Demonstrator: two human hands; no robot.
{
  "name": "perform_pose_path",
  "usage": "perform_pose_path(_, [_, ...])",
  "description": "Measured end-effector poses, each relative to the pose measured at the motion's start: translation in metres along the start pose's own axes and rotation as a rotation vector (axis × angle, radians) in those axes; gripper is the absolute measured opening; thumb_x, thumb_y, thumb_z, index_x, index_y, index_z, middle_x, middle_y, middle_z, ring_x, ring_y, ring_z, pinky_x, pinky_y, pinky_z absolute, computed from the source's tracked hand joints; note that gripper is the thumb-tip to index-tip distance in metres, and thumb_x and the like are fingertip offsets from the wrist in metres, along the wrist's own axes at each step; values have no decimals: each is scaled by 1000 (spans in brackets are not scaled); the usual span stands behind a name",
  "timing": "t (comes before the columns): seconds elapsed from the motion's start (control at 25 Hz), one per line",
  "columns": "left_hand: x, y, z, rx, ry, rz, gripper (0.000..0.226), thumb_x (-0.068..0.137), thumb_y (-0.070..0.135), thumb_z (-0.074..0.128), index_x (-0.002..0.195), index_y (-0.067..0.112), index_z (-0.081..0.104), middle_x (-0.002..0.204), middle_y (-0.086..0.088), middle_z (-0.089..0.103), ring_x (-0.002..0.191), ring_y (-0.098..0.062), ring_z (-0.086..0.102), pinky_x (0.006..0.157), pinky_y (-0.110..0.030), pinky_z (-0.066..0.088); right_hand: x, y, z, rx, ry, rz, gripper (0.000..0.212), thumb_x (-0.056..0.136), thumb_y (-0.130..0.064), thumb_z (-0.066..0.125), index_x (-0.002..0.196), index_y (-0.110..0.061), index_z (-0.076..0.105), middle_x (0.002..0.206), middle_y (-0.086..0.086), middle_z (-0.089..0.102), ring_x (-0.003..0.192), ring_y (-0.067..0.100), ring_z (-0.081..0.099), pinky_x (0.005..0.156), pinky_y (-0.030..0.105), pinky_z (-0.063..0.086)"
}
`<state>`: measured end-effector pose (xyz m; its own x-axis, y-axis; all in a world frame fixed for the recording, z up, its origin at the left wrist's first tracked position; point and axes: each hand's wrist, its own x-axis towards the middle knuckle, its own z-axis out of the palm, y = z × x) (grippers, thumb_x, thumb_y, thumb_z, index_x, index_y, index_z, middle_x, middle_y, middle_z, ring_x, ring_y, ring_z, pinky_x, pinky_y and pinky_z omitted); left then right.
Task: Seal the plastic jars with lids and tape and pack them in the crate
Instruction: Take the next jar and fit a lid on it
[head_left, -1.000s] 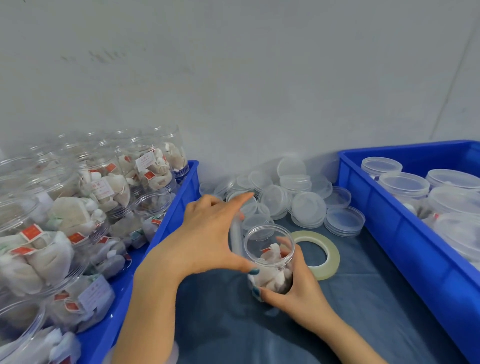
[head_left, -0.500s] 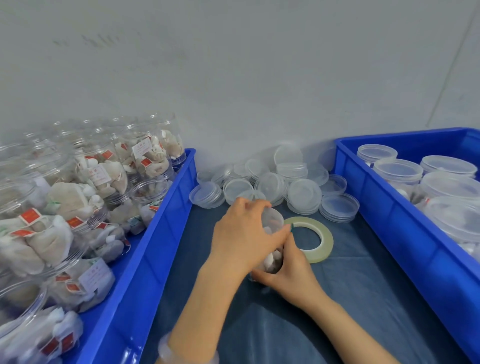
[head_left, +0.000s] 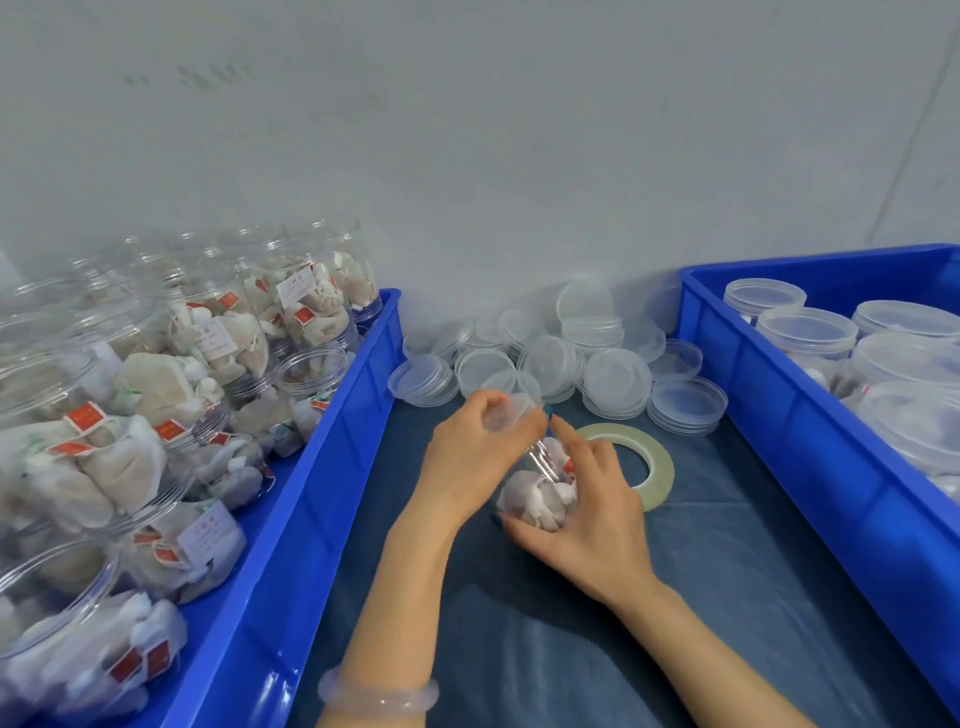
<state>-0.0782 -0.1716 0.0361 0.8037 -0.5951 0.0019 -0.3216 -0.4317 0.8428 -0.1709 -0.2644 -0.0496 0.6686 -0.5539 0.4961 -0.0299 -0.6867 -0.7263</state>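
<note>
A clear plastic jar (head_left: 537, 493) filled with white tea bags is tilted over the blue-grey cloth at the centre. My right hand (head_left: 584, 512) grips its body from the right and below. My left hand (head_left: 475, 457) curls over the jar's top, where a clear lid (head_left: 506, 415) shows between the fingers. A ring of pale tape (head_left: 657, 470) lies flat on the cloth just right of the hands. A pile of loose clear lids (head_left: 561, 364) sits behind, against the wall.
The blue crate (head_left: 332, 467) on the left holds several open jars of tea bags (head_left: 208, 374). On the right, another blue crate (head_left: 769, 415) holds several lidded jars (head_left: 808, 330). A grey wall closes the back.
My left hand came back from the lid pile and closed over the jar's mouth with a lid. The jar, upright and open a second ago, now tilts in both hands.
</note>
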Motion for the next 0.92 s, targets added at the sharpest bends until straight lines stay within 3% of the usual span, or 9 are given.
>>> perform_pose_path(0.12, [6, -8, -4, -122, -75, 96, 47, 63, 62, 64, 106, 41, 61, 114, 18, 65, 112, -3, 58, 91, -22, 47, 2, -2, -8, 64, -54, 24, 89, 53, -65, 71, 132, -63, 31, 107, -23, 50, 101, -6, 53, 75, 10, 42])
perform_pose_path(0.2, [9, -8, -10, -141, -157, 168, 56, 65, 60, 65, 113, 33, 63, 116, 13, 66, 115, -6, 59, 101, -33, 47, 4, -3, -13, 146, -111, 41, 86, 53, -62, 75, 129, -64, 34, 113, -27, 52, 106, -5, 53, 83, 9, 42])
perform_pose_path(0.28, [12, -4, -15, -124, -184, 215, 61, 66, 60, 64, 116, 25, 64, 115, 9, 67, 114, -10, 60, 104, -41, 46, 7, -6, -17, 254, -181, 95, 84, 53, -61, 78, 127, -61, 39, 120, -26, 55, 111, -4, 54, 91, 19, 46])
perform_pose_path(0.44, [13, 0, -15, -168, -194, 276, 57, 72, 60, 63, 113, 19, 66, 112, 8, 68, 113, -11, 61, 104, -44, 46, 7, -16, -23, 177, -194, 111, 81, 53, -67, 73, 115, -80, 24, 119, -38, 46, 112, -14, 46, 82, 14, 42])
perform_pose_path(0.56, [13, 3, -11, -143, -217, 262, 60, 74, 67, 59, 126, 39, 61, 132, 18, 60, 127, 2, 49, 112, -35, 39, 8, -18, -31, 89, -167, 104, 85, 53, -71, 69, 118, -82, 16, 116, -35, 44, 106, -21, 43, 75, 11, 38])
perform_pose_path(0.64, [10, 5, -7, -124, -206, 246, 59, 74, 73, 55, 129, 54, 53, 140, 25, 51, 132, 7, 41, 113, -30, 34, 8, -20, -32, -34, -132, 85, 92, 51, -74, 66, 130, -70, 19, 111, -26, 44, 93, -20, 46, 67, 9, 34])
perform_pose_path(0.72, [7, 4, -1, -128, -161, 193, 55, 73, 77, 51, 126, 60, 51, 137, 26, 53, 129, 3, 46, 112, -33, 36, 6, -20, -29, -208, -55, 31, 99, 50, -72, 69, 138, -54, 28, 106, -17, 44, 76, -8, 47, 56, 13, 32])
perform_pose_path(0.84, [5, 1, 8, -103, -75, 36, 35, 79, 79, 41, 102, 61, 61, 116, 17, 66, 112, -11, 60, 104, -43, 45, 4, -15, -23, -529, 128, -160, 95, 50, -45, 85, 137, -32, 51, 98, -2, 50, 72, 14, 53, 53, 23, 33])
perform_pose_path(0.92, [3, -3, 11, -148, -78, 4, 29, 84, 74, 41, 94, 58, 63, 110, 13, 68, 106, -13, 64, 100, -45, 48, 5, -14, -21, -616, 218, -276, 86, 50, -29, 86, 132, -23, 60, 95, 7, 54, 72, 27, 57, 54, 29, 40])
